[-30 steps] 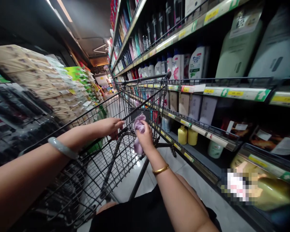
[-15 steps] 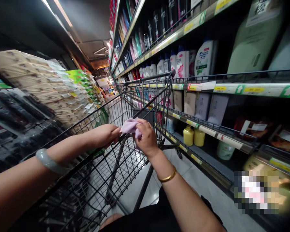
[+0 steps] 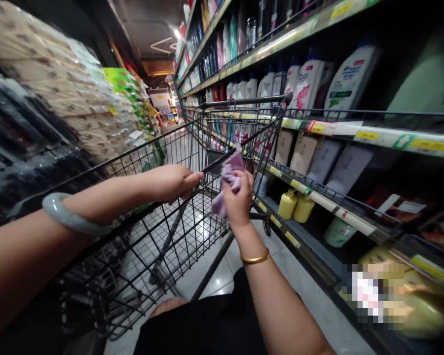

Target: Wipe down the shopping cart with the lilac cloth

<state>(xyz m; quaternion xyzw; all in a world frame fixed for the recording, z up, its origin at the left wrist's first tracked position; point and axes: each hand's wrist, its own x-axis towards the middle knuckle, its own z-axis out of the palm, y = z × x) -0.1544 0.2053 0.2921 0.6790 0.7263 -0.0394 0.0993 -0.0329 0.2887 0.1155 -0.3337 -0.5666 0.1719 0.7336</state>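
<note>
A black wire shopping cart [image 3: 170, 224] stands in front of me in a store aisle. My left hand [image 3: 173, 183] is closed over the cart's near top rail, its fingers wrapped round the bar. A pale green bangle [image 3: 72, 219] sits on that forearm. In my right hand [image 3: 239, 199] is a crumpled lilac cloth [image 3: 232, 165], bunched between the fingers at the rail. One end of the cloth sticks up along the bar and another hangs below the hand. A gold bracelet [image 3: 256, 256] circles the right wrist. Only wire mesh and floor show inside the cart.
Shelves on the right hold shampoo bottles [image 3: 307, 81], boxes [image 3: 327, 162] and yellow bottles [image 3: 287, 204]. Stacked packages [image 3: 59, 74] line the left side. A tiled floor [image 3: 222, 276] runs under the cart. Something at the lower right is pixelated.
My right hand has moved right and up along the rail with the cloth, away from my left hand. The left hand stays on the rail. The view has shifted slightly.
</note>
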